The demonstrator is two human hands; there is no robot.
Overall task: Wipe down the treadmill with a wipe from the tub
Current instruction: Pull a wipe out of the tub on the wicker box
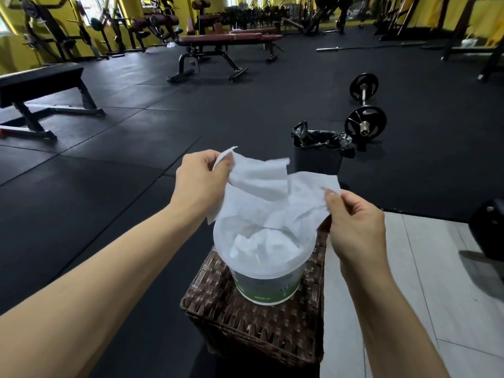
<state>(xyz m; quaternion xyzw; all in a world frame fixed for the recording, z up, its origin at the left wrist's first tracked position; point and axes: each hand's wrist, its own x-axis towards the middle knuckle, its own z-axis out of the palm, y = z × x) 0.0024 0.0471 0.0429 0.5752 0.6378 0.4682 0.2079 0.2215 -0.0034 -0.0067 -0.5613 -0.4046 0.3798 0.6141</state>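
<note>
Drawing a wipe [259,186] from the tub [266,279], both hands engaged.

The wipe was thin, limp and probably damp, so it looked light but liable to tear or drag its neighbours out; its top corners seemed the soundest places to hold. It hung spread above the open tub, lower edge still trailing inside. The left hand [200,181] pinched the upper left corner, its grip closed on the sheet; the right hand [354,219] pinched the right edge likewise. The tub stood on a wicker box [253,328], a lined bin [317,156] beyond. No treadmill was identifiable.
</note>
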